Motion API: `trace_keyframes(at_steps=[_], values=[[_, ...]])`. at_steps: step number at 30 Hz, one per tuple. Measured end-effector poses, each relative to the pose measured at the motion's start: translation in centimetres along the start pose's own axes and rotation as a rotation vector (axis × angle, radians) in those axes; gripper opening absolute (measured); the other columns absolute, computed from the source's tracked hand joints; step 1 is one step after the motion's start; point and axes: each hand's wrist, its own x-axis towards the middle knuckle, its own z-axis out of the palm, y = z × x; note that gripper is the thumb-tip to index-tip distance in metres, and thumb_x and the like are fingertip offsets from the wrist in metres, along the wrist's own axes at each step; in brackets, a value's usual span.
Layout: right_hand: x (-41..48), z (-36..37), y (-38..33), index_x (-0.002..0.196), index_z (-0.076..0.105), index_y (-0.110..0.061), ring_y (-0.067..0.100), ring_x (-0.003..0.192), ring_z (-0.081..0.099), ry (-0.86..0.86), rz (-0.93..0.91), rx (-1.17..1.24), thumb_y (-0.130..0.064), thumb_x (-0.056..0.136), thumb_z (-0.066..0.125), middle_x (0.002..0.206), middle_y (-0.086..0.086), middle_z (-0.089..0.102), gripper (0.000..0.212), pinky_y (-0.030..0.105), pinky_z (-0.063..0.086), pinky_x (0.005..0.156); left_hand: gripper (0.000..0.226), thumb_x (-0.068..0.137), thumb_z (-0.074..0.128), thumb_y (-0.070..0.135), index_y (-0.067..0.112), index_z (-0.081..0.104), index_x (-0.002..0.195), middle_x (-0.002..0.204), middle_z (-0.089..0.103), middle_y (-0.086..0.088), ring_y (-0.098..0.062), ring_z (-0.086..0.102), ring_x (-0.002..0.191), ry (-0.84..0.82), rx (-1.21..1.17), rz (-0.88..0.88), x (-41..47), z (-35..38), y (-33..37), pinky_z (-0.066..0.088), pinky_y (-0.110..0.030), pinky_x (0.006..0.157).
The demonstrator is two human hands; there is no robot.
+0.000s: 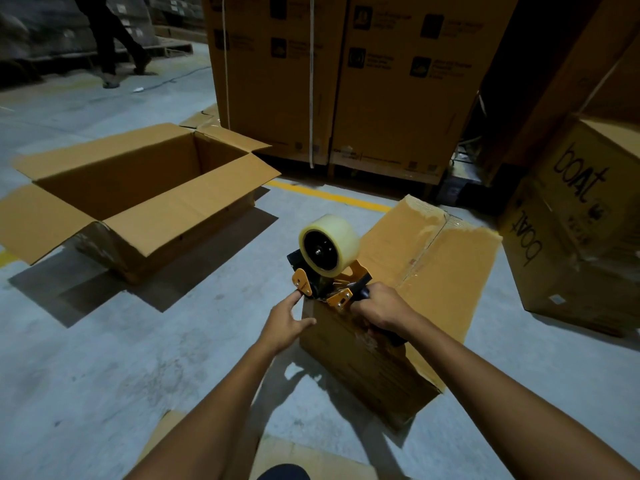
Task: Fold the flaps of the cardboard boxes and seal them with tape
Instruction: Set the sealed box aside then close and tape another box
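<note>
I'm on a grey concrete floor (104,358) with a yellow line (329,195) painted across it, and it's pretty dim in here. There are tall printed cartons (398,98) with white straps (311,81) ahead of me and "boat" cartons (571,209) on my right. Someone's legs (107,39) are far back left, near a thin cable (173,79).

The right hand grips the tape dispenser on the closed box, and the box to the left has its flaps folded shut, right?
No: the head view shows the left box with its flaps spread open. The right hand does grip the tape dispenser on the closed box.
</note>
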Motion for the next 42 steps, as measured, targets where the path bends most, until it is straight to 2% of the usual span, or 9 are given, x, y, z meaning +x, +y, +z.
trace_keyframes(at_steps=[5, 9, 16, 21, 27, 31, 34, 37, 42], values=[[-0.8, -0.5, 0.5, 0.118, 0.062, -0.015, 0.02, 0.057, 0.058, 0.007, -0.023, -0.04, -0.017, 0.09, 0.063, 0.075, 0.006, 0.062, 0.029, 0.039, 0.054, 0.06, 0.067, 0.088, 0.064, -0.003, 0.026, 0.048, 0.146, 0.155, 0.042, 0.002, -0.024, 0.039, 0.143, -0.015, 0.316, 0.094, 0.7, -2.0, -0.2, 0.034, -0.037, 0.114], [-2.6, -0.9, 2.0, 0.092, 0.061, -0.021, 0.017, 0.06, 0.058, 0.008, -0.025, -0.117, -0.018, 0.092, 0.063, 0.077, 0.004, 0.061, 0.003, 0.033, 0.05, 0.058, 0.08, 0.085, 0.049, -0.014, 0.031, 0.04, 0.151, 0.16, 0.032, 0.003, -0.021, 0.031, 0.147, -0.049, 0.424, 0.128, 0.7, -2.4, -0.6, 0.032, -0.038, 0.118], [-2.9, -1.0, 2.1, 0.098, 0.064, -0.009, 0.022, 0.066, 0.062, 0.067, 0.037, -0.162, -0.023, 0.087, 0.064, 0.083, 0.01, 0.065, 0.018, 0.043, 0.057, 0.066, 0.07, 0.078, 0.049, -0.013, 0.021, 0.052, 0.14, 0.165, 0.02, 0.004, -0.026, 0.01, 0.153, -0.119, 0.701, 0.417, 0.8, -3.1, 2.0, 0.031, -0.053, 0.116], [-3.1, -0.9, 2.1, 0.096, 0.064, -0.008, 0.02, 0.065, 0.059, 0.086, 0.047, -0.226, -0.023, 0.088, 0.065, 0.083, 0.009, 0.065, 0.017, 0.035, 0.048, 0.06, 0.068, 0.077, 0.052, -0.012, 0.022, 0.057, 0.136, 0.162, 0.027, 0.003, -0.021, 0.006, 0.154, -0.14, 0.795, 0.361, 1.0, -3.0, 1.8, 0.033, -0.051, 0.116], [-5.1, -2.3, 4.6, 0.109, 0.063, -0.016, 0.016, 0.065, 0.062, 0.079, 0.118, -0.226, -0.022, 0.089, 0.067, 0.087, 0.004, 0.065, 0.022, 0.028, 0.05, 0.055, 0.098, 0.074, 0.047, -0.015, 0.037, 0.027, 0.155, 0.164, 0.015, 0.017, -0.02, 0.0, 0.154, -0.14, 0.811, 0.333, 1.0, -3.0, 1.6, 0.024, -0.055, 0.119], [-7.1, -2.9, 6.7, 0.103, 0.06, -0.015, 0.019, 0.075, 0.065, 0.099, 0.181, -0.232, -0.025, 0.089, 0.069, 0.087, 0.005, 0.065, 0.019, 0.034, 0.054, 0.06, 0.09, 0.084, 0.058, -0.005, 0.028, 0.019, 0.158, 0.166, 0.006, 0.01, -0.021, -0.008, 0.153, -0.164, 0.974, 0.348, 0.4, -2.4, 3.3, 0.009, -0.055, 0.122], [-7.4, -2.7, 6.4, 0.103, 0.065, -0.016, 0.021, 0.078, 0.067, 0.126, 0.143, -0.251, -0.026, 0.088, 0.07, 0.089, 0.006, 0.067, 0.019, 0.038, 0.056, 0.064, 0.077, 0.085, 0.064, 0.005, 0.022, 0.033, 0.153, 0.165, 0.016, 0.005, -0.022, -0.006, 0.154, -0.245, 1.028, 0.477, -0.7, -1.2, 5.0, 0.007, -0.055, 0.121], [-7.6, -2.7, 5.7, 0.092, 0.062, -0.021, 0.014, 0.07, 0.059, 0.135, 0.121, -0.298, -0.026, 0.089, 0.069, 0.082, 0.0, 0.062, 0.009, 0.026, 0.043, 0.054, 0.055, 0.082, 0.065, 0.01, 0.017, 0.053, 0.135, 0.159, 0.034, -0.003, -0.019, 0.007, 0.153, -0.284, 1.057, 0.521, -2.1, 0.1, 5.3, 0.009, -0.051, 0.121], [-8.1, -2.5, 6.2, 0.1, 0.065, -0.016, 0.015, 0.068, 0.059, 0.15, 0.128, -0.309, -0.023, 0.089, 0.067, 0.082, 0.003, 0.062, 0.013, 0.025, 0.042, 0.053, 0.064, 0.083, 0.065, 0.008, 0.019, 0.047, 0.143, 0.164, 0.023, -0.001, -0.018, 0.001, 0.154, -0.258, 1.061, 0.463, -2.2, 0.5, 5.0, -0.006, -0.054, 0.121]])
